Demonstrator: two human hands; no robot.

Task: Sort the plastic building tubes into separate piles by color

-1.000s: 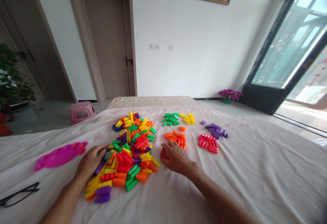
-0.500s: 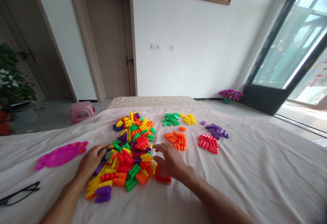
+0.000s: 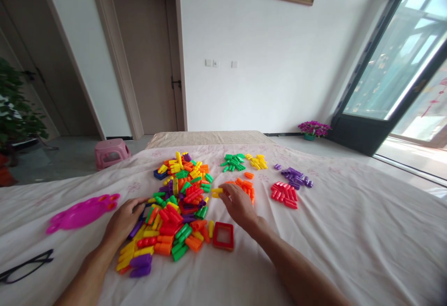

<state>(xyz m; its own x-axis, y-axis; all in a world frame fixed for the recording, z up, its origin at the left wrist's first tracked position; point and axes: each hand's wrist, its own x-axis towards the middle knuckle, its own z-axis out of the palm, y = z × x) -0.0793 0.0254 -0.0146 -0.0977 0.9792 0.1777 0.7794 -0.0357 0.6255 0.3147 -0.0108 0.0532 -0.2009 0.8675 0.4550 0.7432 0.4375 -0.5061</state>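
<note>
Between the fingertips of my right hand (image 3: pixel 240 203) is a yellow plastic building block (image 3: pixel 217 193), lifted just right of the mixed heap. The heap of red, orange, green, yellow and purple blocks (image 3: pixel 171 229) spreads over the cloth in front of me. My left hand (image 3: pixel 124 220) rests at the heap's left edge, thumb and fingers apart, beside a dark blue piece (image 3: pixel 147 210) and a purple block (image 3: pixel 135 229). Behind my right hand lies a group of orange blocks (image 3: pixel 247 186), partly covered by it. A red square frame (image 3: pixel 223 236) lies nearer to me.
Sorted groups of green (image 3: pixel 233 162), yellow (image 3: pixel 258 161), purple (image 3: pixel 295 178) and red blocks (image 3: pixel 284 195) lie to the right. A pink tray (image 3: pixel 84 213) and black glasses (image 3: pixel 28 266) lie at left. A pink stool (image 3: pixel 111 153) stands beyond the table.
My right hand has moved up and right from the heap, taking the yellow block with it. The red square frame is now uncovered. My left hand has stayed in place.
</note>
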